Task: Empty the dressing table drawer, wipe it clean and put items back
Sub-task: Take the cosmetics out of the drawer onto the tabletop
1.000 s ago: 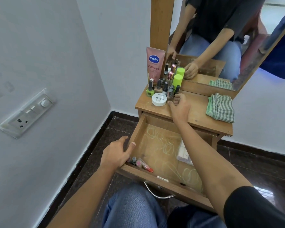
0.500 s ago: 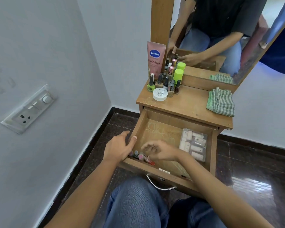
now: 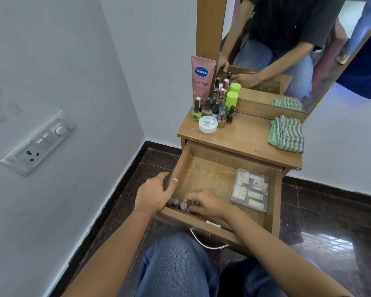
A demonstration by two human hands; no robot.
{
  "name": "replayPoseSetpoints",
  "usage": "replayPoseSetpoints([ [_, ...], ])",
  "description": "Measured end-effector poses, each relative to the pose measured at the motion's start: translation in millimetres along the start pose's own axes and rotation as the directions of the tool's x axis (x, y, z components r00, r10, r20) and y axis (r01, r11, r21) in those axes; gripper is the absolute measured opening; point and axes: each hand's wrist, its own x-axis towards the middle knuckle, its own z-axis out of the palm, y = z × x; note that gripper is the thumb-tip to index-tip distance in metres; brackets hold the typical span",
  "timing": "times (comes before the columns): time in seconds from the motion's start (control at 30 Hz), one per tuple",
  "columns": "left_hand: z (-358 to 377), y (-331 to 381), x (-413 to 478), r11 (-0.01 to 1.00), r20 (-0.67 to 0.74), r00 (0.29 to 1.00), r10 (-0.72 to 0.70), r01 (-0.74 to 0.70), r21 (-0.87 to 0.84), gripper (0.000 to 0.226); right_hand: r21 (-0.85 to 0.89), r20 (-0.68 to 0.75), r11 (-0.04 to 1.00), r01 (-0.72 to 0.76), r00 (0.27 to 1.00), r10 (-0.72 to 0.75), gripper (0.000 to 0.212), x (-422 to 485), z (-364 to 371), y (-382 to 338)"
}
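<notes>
The drawer (image 3: 272, 189) stands pulled out below the counter (image 3: 244, 136), and what remains inside is small. A few little bottles (image 3: 177, 203) stand in the corner at 7 o'clock of the drawer floor, and a clear plastic box (image 3: 250, 189) of pale rolls lies flat toward 3 o'clock.

The bottles look like glass nail polish: light, hard, smooth and probably slippery, likely to clink or tip against each other. They are best pinched by the cap or round the body, one or two at a time. The box looks stiff and light and should lift by its long edges.

The right hand (image 3: 204, 203) is curled down over the bottle corner with its fingers bent among the caps; whether they have closed on one cannot be told. The bottles sit at 9 o'clock of that hand, touching or just beside its fingertips. The left hand (image 3: 155, 194) rests on the drawer's left wall, thumb hooked over the rim, bracing it and holding nothing else.

On the counter, the bottles already out (image 3: 215, 110) cluster at 10 o'clock with a white jar (image 3: 208, 124) and a pink tube (image 3: 201, 77); a folded striped cloth (image 3: 287, 135) waits at 3 o'clock.
</notes>
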Motion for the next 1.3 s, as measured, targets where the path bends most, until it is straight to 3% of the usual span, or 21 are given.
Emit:
replayPoseSetpoints([
  [0.2, 0, 0, 0, 1.000, 0.002, 1.000, -0.001, 0.001, 0.002, 0.058, -0.152, -0.032, 0.982, 0.111, 0.993, -0.117, 0.013, -1, 1, 8],
  [0.3, 0, -1, 1, 1.000, 0.006, 1.000, 0.003, -0.003, 0.007, 0.058, -0.171, -0.153, 0.976, 0.134, 0.975, -0.160, 0.023, -4, -5, 4],
  [0.37, 0, -1, 1, 1.000, 0.006, 1.000, 0.002, -0.003, 0.004, 0.059, -0.125, -0.305, 0.988, 0.096, 0.944, -0.130, 0.024, -6, -16, -1],
  [0.43, 0, -1, 1, 1.000, 0.010, 1.000, -0.003, 0.003, -0.004, 0.059, -0.028, -0.529, 0.996, 0.087, 0.844, -0.088, 0.014, -7, -32, -7],
  [0.53, -1, 0, 1, 1.000, 0.018, 1.000, -0.006, 0.006, -0.012, 0.059, 0.148, -0.795, 0.981, 0.126, 0.605, 0.042, 0.007, -2, -69, -17],
  [0.6, -1, 0, 1, 1.000, 0.025, 1.000, -0.009, 0.009, -0.016, 0.059, 0.201, -0.863, 0.975, 0.093, 0.488, 0.131, 0.014, 7, -95, -13],
  [0.67, -1, 0, 1, 1.000, 0.028, 1.000, -0.012, 0.013, -0.015, 0.058, 0.199, -0.887, 0.980, 0.016, 0.429, 0.173, 0.012, 18, -113, 1],
  [0.77, -1, 0, 1, 0.999, 0.017, 1.000, -0.012, 0.013, -0.030, 0.059, 0.161, -0.882, 0.983, -0.084, 0.435, 0.181, 0.009, 35, -122, 24],
  [0.83, -1, -1, 0, 0.999, 0.010, 1.000, -0.009, 0.010, -0.041, 0.059, 0.158, -0.879, 0.985, -0.074, 0.443, 0.175, 0.007, 42, -123, 30],
  [1.07, 0, -1, 1, 0.999, 0.013, 1.000, -0.014, 0.015, -0.036, 0.060, 0.135, -0.913, 0.987, -0.091, 0.375, 0.160, 0.006, 56, -121, 39],
  [1.3, 0, 0, 1, 0.999, 0.018, 1.000, -0.012, 0.013, -0.035, 0.060, 0.204, -0.911, 0.970, -0.133, 0.337, 0.238, 0.006, 61, -123, 38],
])
